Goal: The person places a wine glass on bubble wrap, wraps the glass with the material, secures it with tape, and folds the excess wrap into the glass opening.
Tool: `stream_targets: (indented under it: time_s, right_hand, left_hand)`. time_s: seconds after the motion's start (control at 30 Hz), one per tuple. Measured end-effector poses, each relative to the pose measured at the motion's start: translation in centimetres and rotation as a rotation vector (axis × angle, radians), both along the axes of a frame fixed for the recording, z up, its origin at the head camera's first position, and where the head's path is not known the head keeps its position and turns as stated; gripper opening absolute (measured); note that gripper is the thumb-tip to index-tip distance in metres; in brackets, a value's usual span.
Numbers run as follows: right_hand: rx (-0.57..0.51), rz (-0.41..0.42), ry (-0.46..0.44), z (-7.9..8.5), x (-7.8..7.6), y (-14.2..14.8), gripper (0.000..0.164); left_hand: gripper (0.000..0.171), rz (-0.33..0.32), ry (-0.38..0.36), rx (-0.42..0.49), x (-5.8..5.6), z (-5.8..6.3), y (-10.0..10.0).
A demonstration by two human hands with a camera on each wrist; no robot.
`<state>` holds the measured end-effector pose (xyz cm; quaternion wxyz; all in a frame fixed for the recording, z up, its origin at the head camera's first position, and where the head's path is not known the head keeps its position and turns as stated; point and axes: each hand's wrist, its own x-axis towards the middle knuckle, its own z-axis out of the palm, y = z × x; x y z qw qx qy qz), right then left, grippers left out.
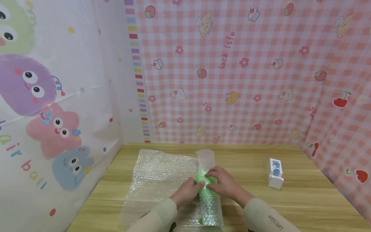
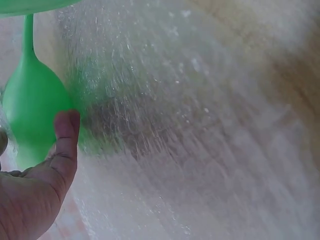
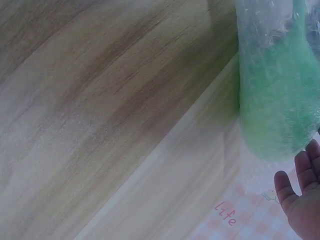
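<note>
A green goblet (image 2: 35, 100) with a thin stem lies on its side, partly rolled in clear bubble wrap (image 1: 162, 174). In the head view its bowl points to the back and its foot (image 1: 201, 221) shows at the near end. My left hand (image 1: 186, 192) holds the bowl from the left, with the thumb against its side in the left wrist view. From the right, my right hand (image 1: 227, 185) grips the wrapped bowl, fingers bent over the top near the rim. One wrap layer covers the goblet's right side; a loose strip extends beyond the rim.
A flat sheet of the wrap spreads over the wooden table (image 1: 246, 161) to the left. At the right stands a white tape dispenser (image 1: 275, 180) with a blue core. Patterned cloths (image 1: 232, 80) hang behind the table and along both sides.
</note>
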<state>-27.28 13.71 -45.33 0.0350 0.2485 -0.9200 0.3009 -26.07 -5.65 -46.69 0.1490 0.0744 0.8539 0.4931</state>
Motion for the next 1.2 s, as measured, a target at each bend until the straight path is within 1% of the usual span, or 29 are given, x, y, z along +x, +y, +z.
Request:
stream_targets:
  time_s: [0.3,0.4,0.53,0.7,0.8,0.9,1.0,1.1,1.2]
  right_hand:
    - [0.037,-0.009,0.003,0.5,0.0,-0.3,0.031]
    - [0.054,-0.005,-0.004,0.6,0.0,-0.4,0.03]
    - [0.055,0.001,-0.002,0.6,0.1,-0.3,0.03]
    - [0.035,0.011,0.046,0.4,0.1,0.1,0.033]
    - [0.027,0.009,0.059,0.4,0.1,0.4,0.035]
    - [0.022,0.013,0.045,0.4,0.1,0.7,0.035]
    - [0.024,0.033,0.033,0.5,0.0,0.8,0.035]
    - [0.031,0.056,0.025,0.5,-0.1,0.7,0.035]
    - [0.036,0.067,0.018,0.4,-0.1,0.5,0.035]
  left_hand:
    - [0.039,-0.028,-0.021,0.028,-0.2,-0.2,0.0]
    - [0.04,-0.016,-0.03,0.024,-0.2,-0.3,0.0]
    - [0.039,0.01,-0.019,0.027,-0.2,-0.1,0.1]
    - [0.033,0.032,-0.008,0.031,-0.1,0.2,0.6]
    - [0.031,0.038,-0.004,0.018,0.0,0.1,0.8]
    - [0.03,0.045,0.0,0.015,-0.1,-0.2,1.0]
    - [0.031,0.047,0.013,0.038,-0.1,-0.4,1.0]
    - [0.029,0.037,0.018,0.071,0.0,-0.5,1.0]
    - [0.027,0.029,0.011,0.086,0.2,-0.6,0.9]
